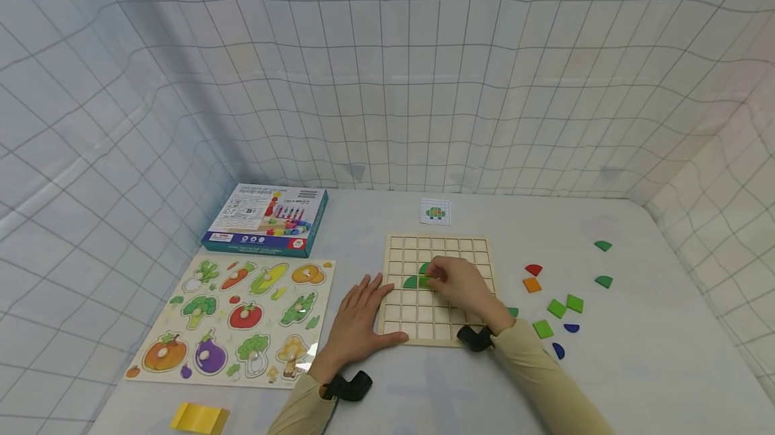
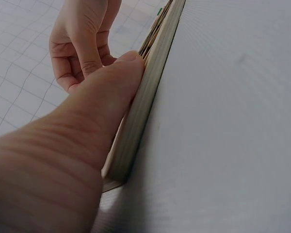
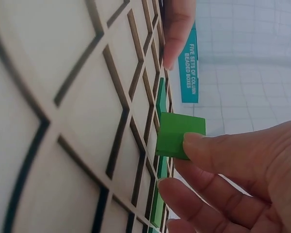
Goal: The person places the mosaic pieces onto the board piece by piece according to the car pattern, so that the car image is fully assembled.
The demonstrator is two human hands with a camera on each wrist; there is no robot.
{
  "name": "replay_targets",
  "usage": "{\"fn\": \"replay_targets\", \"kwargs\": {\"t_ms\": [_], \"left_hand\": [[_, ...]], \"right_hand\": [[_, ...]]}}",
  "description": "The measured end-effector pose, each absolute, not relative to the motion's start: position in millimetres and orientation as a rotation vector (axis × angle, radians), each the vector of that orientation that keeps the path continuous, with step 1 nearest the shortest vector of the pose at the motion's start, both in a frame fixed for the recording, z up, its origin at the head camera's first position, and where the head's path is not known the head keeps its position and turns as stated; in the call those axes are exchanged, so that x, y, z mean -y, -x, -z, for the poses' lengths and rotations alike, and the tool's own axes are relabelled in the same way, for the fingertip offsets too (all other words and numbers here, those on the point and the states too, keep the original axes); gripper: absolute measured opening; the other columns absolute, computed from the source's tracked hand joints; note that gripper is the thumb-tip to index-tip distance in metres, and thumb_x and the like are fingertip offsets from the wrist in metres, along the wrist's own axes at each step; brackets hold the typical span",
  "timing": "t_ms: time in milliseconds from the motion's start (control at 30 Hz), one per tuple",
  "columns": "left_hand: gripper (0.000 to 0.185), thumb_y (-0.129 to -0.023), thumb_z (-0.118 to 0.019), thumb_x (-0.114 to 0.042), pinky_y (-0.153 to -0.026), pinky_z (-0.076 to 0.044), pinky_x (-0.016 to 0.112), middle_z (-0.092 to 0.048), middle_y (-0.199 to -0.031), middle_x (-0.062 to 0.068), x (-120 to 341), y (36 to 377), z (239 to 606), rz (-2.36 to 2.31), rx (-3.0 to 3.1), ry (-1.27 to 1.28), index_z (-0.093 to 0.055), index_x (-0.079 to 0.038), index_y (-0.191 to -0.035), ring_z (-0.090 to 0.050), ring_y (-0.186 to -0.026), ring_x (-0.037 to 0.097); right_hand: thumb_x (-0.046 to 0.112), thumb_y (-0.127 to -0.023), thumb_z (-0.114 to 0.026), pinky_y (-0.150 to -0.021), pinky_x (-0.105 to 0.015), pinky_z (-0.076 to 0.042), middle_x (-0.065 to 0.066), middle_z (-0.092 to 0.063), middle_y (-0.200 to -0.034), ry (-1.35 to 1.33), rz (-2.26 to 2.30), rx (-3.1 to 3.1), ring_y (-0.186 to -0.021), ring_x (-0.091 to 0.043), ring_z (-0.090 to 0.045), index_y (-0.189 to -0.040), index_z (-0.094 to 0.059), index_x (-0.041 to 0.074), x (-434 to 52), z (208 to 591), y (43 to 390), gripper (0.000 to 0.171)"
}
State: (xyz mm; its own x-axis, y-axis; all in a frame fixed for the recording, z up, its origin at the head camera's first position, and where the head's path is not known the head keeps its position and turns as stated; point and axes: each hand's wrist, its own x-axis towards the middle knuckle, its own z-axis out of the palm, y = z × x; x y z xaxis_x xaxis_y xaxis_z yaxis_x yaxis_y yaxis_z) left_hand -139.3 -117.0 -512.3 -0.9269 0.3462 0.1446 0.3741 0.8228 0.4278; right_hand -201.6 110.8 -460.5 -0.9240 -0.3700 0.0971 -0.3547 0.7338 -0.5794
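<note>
A wooden grid board lies on the white table in front of me. My right hand pinches a green square tile over a cell near the board's middle, beside a green quarter-round piece that sits in the grid. My left hand lies flat on the table, its thumb pressed against the board's near left edge. The fingers of that hand are straight and hold nothing.
Loose coloured tiles lie scattered right of the board. A small pattern card sits behind it. A vegetable peg puzzle and a teal box lie at the left. A yellow piece lies near the front edge. Grid-patterned cloth walls surround the table.
</note>
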Motion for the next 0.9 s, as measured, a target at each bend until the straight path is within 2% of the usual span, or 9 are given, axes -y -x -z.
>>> {"fn": "replay_targets", "kwargs": {"t_ms": [500,900], "left_hand": [[0.092,-0.069,-0.060,-0.072,-0.114,-0.013,0.043,-0.023,-0.153,0.003,116.2,139.0,511.9,0.709,2.943,0.578,-0.036,-0.021,-0.142,-0.013,-0.142,0.024],[0.092,-0.069,-0.060,-0.072,-0.114,-0.013,0.043,-0.023,-0.153,0.003,116.8,138.8,511.2,0.719,2.941,0.580,-0.036,-0.021,-0.142,-0.012,-0.142,0.024]], "right_hand": [[0.016,-0.082,-0.070,-0.057,-0.025,-0.041,0.010,-0.058,-0.071,0.552,0.927,-2.878,-0.063,-0.007,-0.049,-0.083,-0.067,0.016,-109.3,461.3,204.4,0.003],[0.014,-0.083,-0.067,-0.059,-0.025,-0.043,0.006,-0.062,-0.083,0.524,0.937,-2.904,-0.066,-0.007,-0.051,-0.079,-0.070,0.019,-109.0,462.2,207.6,0.007]]}}
